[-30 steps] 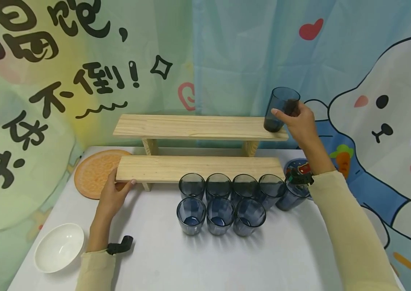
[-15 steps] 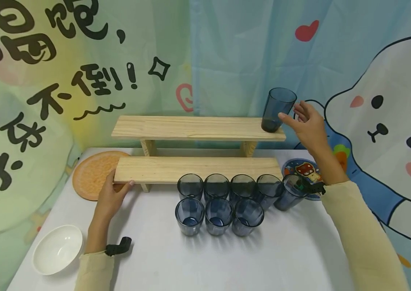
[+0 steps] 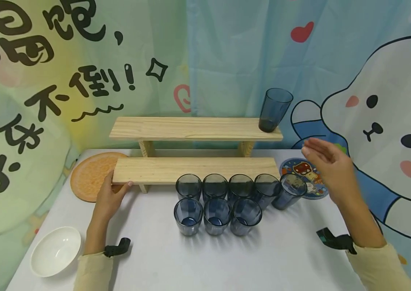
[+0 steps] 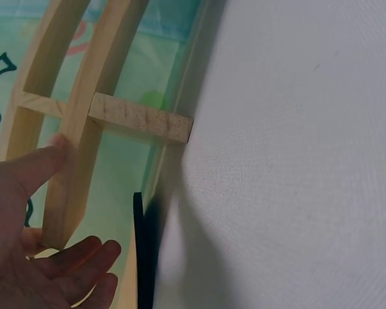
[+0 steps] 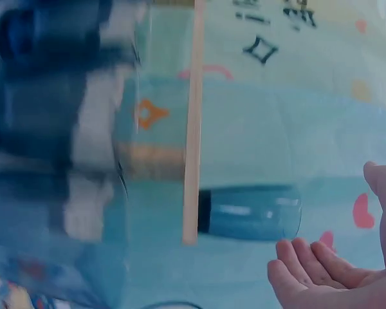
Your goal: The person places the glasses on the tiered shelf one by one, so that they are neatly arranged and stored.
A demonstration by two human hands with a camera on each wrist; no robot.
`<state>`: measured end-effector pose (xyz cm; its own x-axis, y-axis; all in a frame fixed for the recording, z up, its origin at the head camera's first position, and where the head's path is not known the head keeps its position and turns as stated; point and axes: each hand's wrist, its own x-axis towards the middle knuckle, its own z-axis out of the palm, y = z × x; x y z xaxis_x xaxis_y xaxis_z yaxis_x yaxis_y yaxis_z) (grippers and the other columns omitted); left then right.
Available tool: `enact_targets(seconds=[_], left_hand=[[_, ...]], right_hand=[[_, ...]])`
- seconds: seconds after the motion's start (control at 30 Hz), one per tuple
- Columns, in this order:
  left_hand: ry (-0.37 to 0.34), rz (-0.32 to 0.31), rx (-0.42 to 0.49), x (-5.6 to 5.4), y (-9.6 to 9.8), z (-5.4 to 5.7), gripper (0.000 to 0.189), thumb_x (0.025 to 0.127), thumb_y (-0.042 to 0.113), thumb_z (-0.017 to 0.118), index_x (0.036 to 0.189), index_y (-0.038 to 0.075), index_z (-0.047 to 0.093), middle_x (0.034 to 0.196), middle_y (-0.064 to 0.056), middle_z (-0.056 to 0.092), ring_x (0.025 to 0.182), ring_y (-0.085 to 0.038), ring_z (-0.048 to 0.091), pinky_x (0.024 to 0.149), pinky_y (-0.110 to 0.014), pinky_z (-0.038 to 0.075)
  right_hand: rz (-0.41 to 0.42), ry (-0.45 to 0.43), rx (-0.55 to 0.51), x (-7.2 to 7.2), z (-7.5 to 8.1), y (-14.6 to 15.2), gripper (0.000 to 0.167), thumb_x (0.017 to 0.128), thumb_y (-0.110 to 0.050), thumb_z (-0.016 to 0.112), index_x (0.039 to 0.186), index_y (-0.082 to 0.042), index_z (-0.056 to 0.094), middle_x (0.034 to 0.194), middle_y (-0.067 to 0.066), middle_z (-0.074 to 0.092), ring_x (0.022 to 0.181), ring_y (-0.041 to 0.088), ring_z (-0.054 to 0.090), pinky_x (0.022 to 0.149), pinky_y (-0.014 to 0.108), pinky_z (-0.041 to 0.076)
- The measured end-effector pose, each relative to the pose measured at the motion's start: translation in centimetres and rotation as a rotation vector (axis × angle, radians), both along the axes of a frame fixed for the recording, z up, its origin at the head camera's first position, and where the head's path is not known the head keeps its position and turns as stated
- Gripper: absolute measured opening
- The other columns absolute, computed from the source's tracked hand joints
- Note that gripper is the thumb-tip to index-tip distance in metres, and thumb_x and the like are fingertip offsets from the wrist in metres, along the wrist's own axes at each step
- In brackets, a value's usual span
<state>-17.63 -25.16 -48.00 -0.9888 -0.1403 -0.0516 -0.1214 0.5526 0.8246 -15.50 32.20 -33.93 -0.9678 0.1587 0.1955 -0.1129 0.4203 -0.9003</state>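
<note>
A two-tier wooden shelf (image 3: 194,169) stands at the back of the table. My left hand (image 3: 111,200) grips the left end of its lower board; in the left wrist view the thumb lies along the board's front edge and a finger curls behind the end. On the upper board's right end one blue glass (image 3: 276,110) stands upright. My right hand (image 3: 330,169) is in the air right of the shelf, fingers extended, holding nothing. Several blue glasses (image 3: 217,217) stand in two rows before the lower board, the rightmost glass (image 3: 289,192) close to my right hand.
An orange round mat (image 3: 93,178) lies at the left, partly behind my left hand. Nearer, a white bowl (image 3: 56,251) sits by the left table edge. A blue patterned round mat (image 3: 309,178) lies right of the shelf. A printed curtain (image 3: 223,60) hangs behind.
My right hand has let go of the glass on the upper board and drawn back right and down. The left hand keeps its grip on the lower board.
</note>
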Motion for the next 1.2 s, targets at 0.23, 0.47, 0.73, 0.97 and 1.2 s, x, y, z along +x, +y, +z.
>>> enact_targets(seconds=[0.23, 0.47, 0.73, 0.97, 1.2], left_hand=[[-0.004, -0.002, -0.011, 0.0, 0.0, -0.1, 0.093, 0.106, 0.041, 0.065, 0.169, 0.002, 0.008, 0.167, -0.032, 0.028, 0.149, -0.051, 0.04, 0.122, -0.065, 0.03], [-0.014, -0.004, 0.003, 0.0, 0.0, -0.1, 0.093, 0.107, 0.041, 0.064, 0.169, 0.002, 0.006, 0.167, -0.032, 0.029, 0.149, -0.05, 0.039, 0.122, -0.065, 0.03], [0.005, -0.011, 0.022, 0.1, 0.1, -0.1, 0.092, 0.107, 0.039, 0.065, 0.169, 0.003, 0.008, 0.164, -0.032, 0.033, 0.146, -0.05, 0.044, 0.121, -0.063, 0.034], [0.004, -0.017, 0.041, 0.2, -0.1, -0.1, 0.091, 0.107, 0.039, 0.064, 0.169, 0.004, 0.007, 0.163, -0.033, 0.036, 0.145, -0.049, 0.046, 0.119, -0.062, 0.036], [0.016, -0.032, 0.048, 0.2, -0.1, -0.3, 0.092, 0.107, 0.039, 0.064, 0.169, 0.003, 0.006, 0.164, -0.034, 0.032, 0.145, -0.05, 0.045, 0.119, -0.063, 0.037]], right_hand=[[0.15, 0.014, -0.11, 5.7, -2.8, -2.7, 0.055, 0.106, -0.016, 0.067, 0.155, -0.002, 0.048, 0.145, 0.001, 0.063, 0.127, -0.002, 0.06, 0.099, 0.008, 0.048], [0.224, -0.078, -0.159, 8.8, -6.7, -5.8, 0.059, 0.104, -0.011, 0.069, 0.155, 0.006, 0.043, 0.154, 0.027, 0.05, 0.131, -0.005, 0.056, 0.105, 0.013, 0.047], [0.22, -0.146, -0.089, 9.8, -10.5, -8.3, 0.075, 0.095, -0.022, 0.082, 0.156, -0.002, 0.043, 0.159, 0.017, 0.047, 0.147, 0.016, 0.048, 0.112, 0.011, 0.038], [0.214, -0.243, -0.01, 9.0, -12.4, -10.0, 0.093, 0.089, -0.036, 0.087, 0.162, -0.01, 0.035, 0.167, 0.016, 0.036, 0.156, 0.04, 0.032, 0.127, 0.045, 0.029], [0.186, -0.234, 0.001, 8.6, -13.5, -11.1, 0.097, 0.085, -0.033, 0.092, 0.158, -0.003, 0.036, 0.158, 0.021, 0.042, 0.152, 0.04, 0.041, 0.122, 0.043, 0.033]])
